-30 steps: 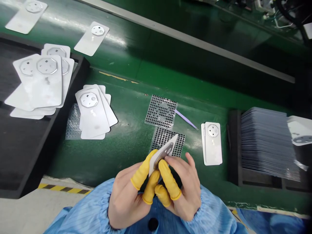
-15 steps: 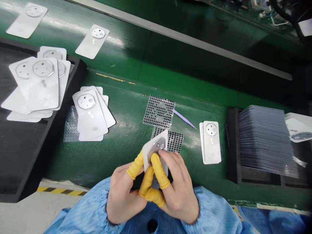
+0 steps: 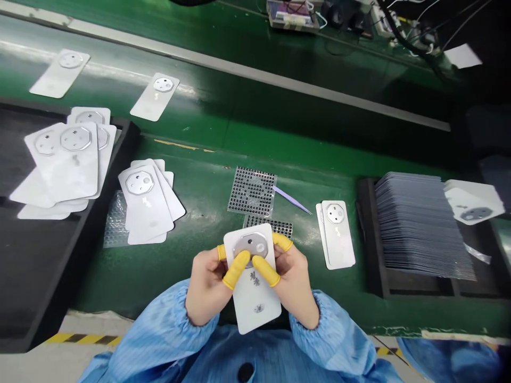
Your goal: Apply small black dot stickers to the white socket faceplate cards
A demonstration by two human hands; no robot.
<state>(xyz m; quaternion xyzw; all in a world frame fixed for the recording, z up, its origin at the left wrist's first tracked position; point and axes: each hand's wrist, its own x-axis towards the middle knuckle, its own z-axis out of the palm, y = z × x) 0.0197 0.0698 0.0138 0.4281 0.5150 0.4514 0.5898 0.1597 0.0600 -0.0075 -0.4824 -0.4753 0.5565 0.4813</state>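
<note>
In the head view, we record the left hand point(image 3: 208, 290) and the right hand point(image 3: 296, 282), the grip of each closed about one white panel point(image 3: 257, 306), held before the body near the desk's point(image 3: 203, 213) front edge. Both thumbs, in yellow finger cots point(image 3: 236, 272), lie on its face at the lower part of the octagonal plate point(image 3: 260, 246); other fingers are partly hidden behind. Beyond it we note two sheets of black dots point(image 3: 252, 191), and lilac tweezers point(image 3: 293, 201) touching the farther one. To the right we find two overlapping panels point(image 3: 339, 249) and a tray point(image 3: 372, 250) of thin grey sheets point(image 3: 415, 229); to the left, a panel stack point(image 3: 151, 207) partly over bubble wrap point(image 3: 115, 222).
</note>
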